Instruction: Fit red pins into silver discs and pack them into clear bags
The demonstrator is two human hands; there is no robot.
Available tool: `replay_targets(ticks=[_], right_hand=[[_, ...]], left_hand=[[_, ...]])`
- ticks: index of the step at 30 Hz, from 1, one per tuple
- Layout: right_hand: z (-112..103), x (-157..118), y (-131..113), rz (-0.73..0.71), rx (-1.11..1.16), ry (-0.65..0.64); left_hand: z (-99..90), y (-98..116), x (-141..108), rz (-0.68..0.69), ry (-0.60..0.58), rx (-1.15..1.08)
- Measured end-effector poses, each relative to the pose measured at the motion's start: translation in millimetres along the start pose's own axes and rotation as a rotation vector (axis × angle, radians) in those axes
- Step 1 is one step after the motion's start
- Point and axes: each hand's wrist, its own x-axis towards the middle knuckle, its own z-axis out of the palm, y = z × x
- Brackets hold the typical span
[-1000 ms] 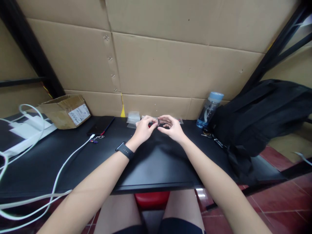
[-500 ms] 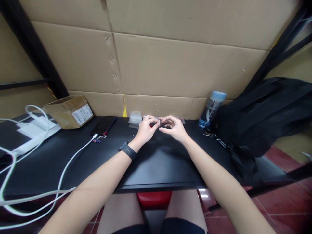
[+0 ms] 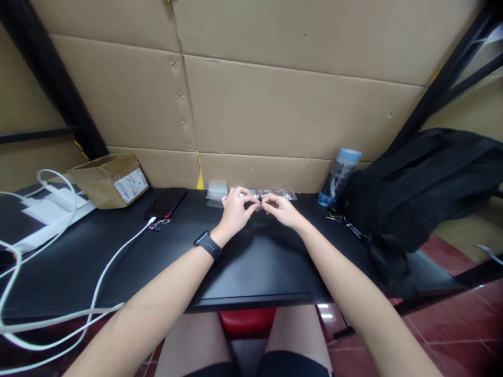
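My left hand [image 3: 238,209], with a black watch [image 3: 207,244] on its wrist, is closed in a pinch above the black table [image 3: 259,272]. Its fingertips hold a small dark and red piece, mostly hidden, whose kind I cannot make out. My right hand [image 3: 281,208] is pinched too, and its fingertips meet the left ones at the same small piece. Just behind the hands lies a row of small clear plastic bags [image 3: 291,195] with red bits in them. A stack of clear bags [image 3: 217,190] sits left of the left hand.
At the left are an opened cardboard box [image 3: 112,180], a dark phone [image 3: 165,203], and a white cable [image 3: 118,254] crossing the table. A water bottle [image 3: 338,178], keys [image 3: 335,215] and a black backpack [image 3: 420,193] stand at the right. Cardboard [image 3: 251,104] walls the back.
My right hand's fingers have closed from a loose curve into a pinch against the left fingertips. More of the bag row behind the hands shows now. The view has shifted slightly.
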Motion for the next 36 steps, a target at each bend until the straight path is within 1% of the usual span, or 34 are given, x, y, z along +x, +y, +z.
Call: replay_targets(ticks=[2, 4, 5, 7, 9, 10, 14, 16, 17, 19, 23, 26, 29, 32, 34, 36], right_hand=[[-1.7, -0.2, -0.3, -0.03, -0.077, 0.021], [-3.0, -0.4, -1.4, -0.034, -0.137, 0.028], [-3.6, -0.5, -1.8, -0.03, -0.158, 0.022], [-4.7, -0.8, -1.7, -0.03, -0.184, 0.013], [-5.9, -1.1, -0.6, -0.038, -0.198, 0.015], [-6.6, -1.2, 0.2, -0.041, -0.204, 0.019], [-9.9, -1.6, 3.2, -0.039, -0.211, 0.031], [-11.2, -1.7, 4.6, -0.038, -0.215, 0.028], [-11.6, -1.8, 5.2, -0.033, -0.222, 0.021], [-12.6, -2.0, 6.4, -0.015, -0.265, 0.001], [-16.6, -3.1, 7.4, -0.01, -0.412, -0.039], [-21.8, -4.3, 8.1, 0.004, -0.473, -0.107], [-29.2, -4.9, 12.8, 0.028, -0.52, -0.134], [-39.8, -5.4, 23.2, 0.054, -0.639, -0.048], [-47.9, -6.7, 31.8, 0.124, -0.761, 0.022], [-55.2, -8.7, 39.9, 0.222, -0.854, 0.064]], left_hand=[[1.2, -1.3, 0.7, 0.003, 0.006, -0.039], [2.8, -3.8, 1.6, -0.013, 0.034, -0.132], [3.6, -5.4, 1.9, -0.015, 0.028, -0.181], [4.9, -9.0, 2.0, 0.009, -0.052, -0.234], [5.8, -12.4, 1.1, 0.049, -0.164, -0.209], [6.1, -13.9, 0.5, 0.059, -0.201, -0.18], [6.4, -18.9, -1.8, 0.069, -0.293, -0.034], [5.2, -22.2, -1.1, 0.105, -0.336, 0.04], [3.9, -24.7, 0.0, 0.125, -0.342, 0.07], [-0.4, -32.0, 3.7, 0.13, -0.317, 0.124], [-14.0, -53.4, 12.7, 0.011, -0.234, 0.309], [-21.6, -66.9, 15.3, -0.009, -0.273, 0.418], [-21.6, -71.8, 14.0, 0.005, -0.315, 0.444], [-16.4, -70.5, 11.8, 0.06, -0.295, 0.426], [-13.2, -68.9, 11.1, 0.1, -0.29, 0.417], [-11.4, -68.4, 11.4, 0.127, -0.298, 0.421]])
